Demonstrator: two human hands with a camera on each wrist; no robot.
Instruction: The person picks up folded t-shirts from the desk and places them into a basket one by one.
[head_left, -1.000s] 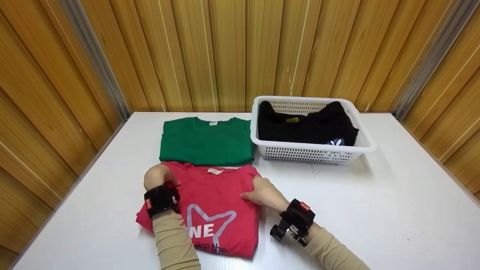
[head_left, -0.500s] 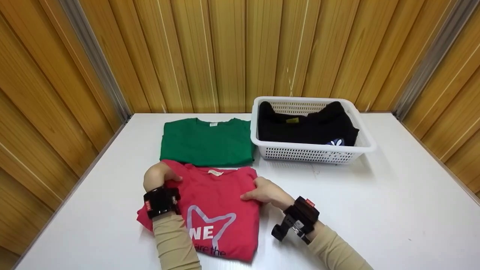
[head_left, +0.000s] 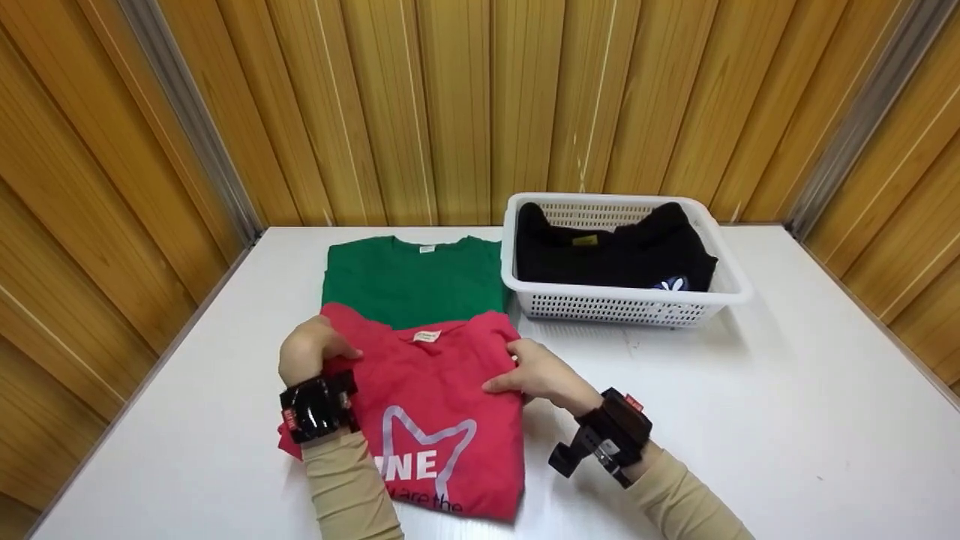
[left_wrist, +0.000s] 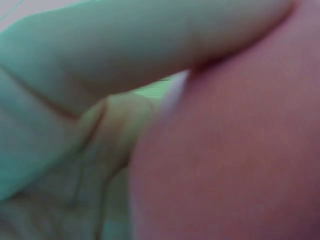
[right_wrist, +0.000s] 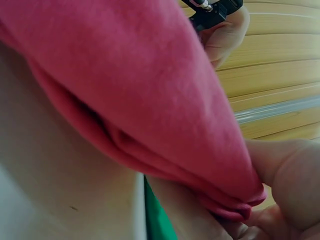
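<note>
A folded red T-shirt [head_left: 442, 382] with a star outline and white letters is held by both hands near the front of the table. My left hand [head_left: 309, 349] grips its left side, thumb on top and the other fingers out of sight under the cloth. On the opposite side my right hand [head_left: 546, 375] pinches the edge; in the right wrist view the thumb and fingers close on the layered cloth [right_wrist: 150, 95]. The shirt's collar overlaps the front of a folded green T-shirt [head_left: 416, 281]. Blurred fingers and red cloth [left_wrist: 230, 155] fill the left wrist view.
A white plastic basket [head_left: 622, 306] with a folded black garment [head_left: 600, 262] inside stands at the back right, close beside the green T-shirt. Wood-patterned walls [head_left: 457, 112] rise behind and at both sides of the white table [head_left: 750, 420].
Both hands have raised the red T-shirt's collar end and shifted it slightly away from the body, so it now covers the green T-shirt's front edge. The basket has not moved.
</note>
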